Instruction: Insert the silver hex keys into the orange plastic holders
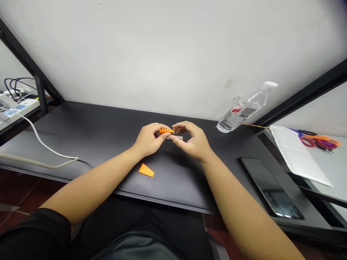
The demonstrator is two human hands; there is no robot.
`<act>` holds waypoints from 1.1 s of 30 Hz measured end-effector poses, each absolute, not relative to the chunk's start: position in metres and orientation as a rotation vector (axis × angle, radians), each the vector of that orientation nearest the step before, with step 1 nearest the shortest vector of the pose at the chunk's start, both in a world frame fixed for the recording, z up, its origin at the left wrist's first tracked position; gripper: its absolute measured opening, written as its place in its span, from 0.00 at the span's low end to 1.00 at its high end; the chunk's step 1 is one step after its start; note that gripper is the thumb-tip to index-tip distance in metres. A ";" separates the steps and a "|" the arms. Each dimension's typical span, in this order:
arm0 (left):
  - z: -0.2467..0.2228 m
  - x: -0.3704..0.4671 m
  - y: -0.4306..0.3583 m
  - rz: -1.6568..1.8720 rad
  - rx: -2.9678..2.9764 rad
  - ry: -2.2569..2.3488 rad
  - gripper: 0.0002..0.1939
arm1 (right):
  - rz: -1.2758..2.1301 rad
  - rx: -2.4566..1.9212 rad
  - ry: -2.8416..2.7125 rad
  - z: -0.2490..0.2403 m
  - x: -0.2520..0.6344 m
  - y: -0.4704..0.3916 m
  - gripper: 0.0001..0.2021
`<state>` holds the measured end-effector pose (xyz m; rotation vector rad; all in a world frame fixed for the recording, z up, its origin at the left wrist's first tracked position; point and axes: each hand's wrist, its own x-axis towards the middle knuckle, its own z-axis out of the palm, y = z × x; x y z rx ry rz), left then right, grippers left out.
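My left hand (148, 139) holds a small orange holder with a row of holes (166, 130) above the black desk (89, 130). My right hand (191, 141) meets it from the right, its fingertips pinching thin silvery metal pieces (176, 137) right beside the holder. Both hands hover near the middle of the desk, close to the wall. An orange wedge-shaped piece (146, 170) lies flat on the desk nearer to me, below my left wrist.
A clear water bottle (244, 110) leans at the back right. A dark phone (271, 187) lies at the right front. White paper (295, 155) and colourful scissors (318, 140) rest on the neighbouring table. A white cable (40, 142) and power strip (13, 106) sit at left.
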<state>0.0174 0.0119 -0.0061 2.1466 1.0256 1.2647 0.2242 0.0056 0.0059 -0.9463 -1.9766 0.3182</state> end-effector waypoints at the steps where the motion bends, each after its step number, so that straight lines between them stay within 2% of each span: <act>1: -0.006 0.017 0.012 1.271 2.127 1.014 0.09 | 0.341 -0.955 -2.013 0.005 0.224 0.006 0.14; 5: -0.002 0.018 0.009 1.297 2.111 0.982 0.09 | 0.376 -0.928 -2.083 0.002 0.223 0.008 0.07; 16: -0.004 0.019 0.009 1.250 2.021 0.986 0.09 | 0.361 -0.894 -2.001 0.002 0.222 0.008 0.05; 22: -0.013 0.018 0.012 1.172 1.855 0.981 0.10 | 0.690 -0.933 -1.869 -0.001 0.219 0.002 0.08; 25: -0.012 0.017 0.013 1.180 1.903 0.992 0.08 | 0.752 -0.923 -1.830 -0.002 0.219 0.001 0.10; 33: -0.009 0.015 0.014 1.133 2.012 0.979 0.07 | 0.495 -0.987 -1.846 0.000 0.220 0.007 0.11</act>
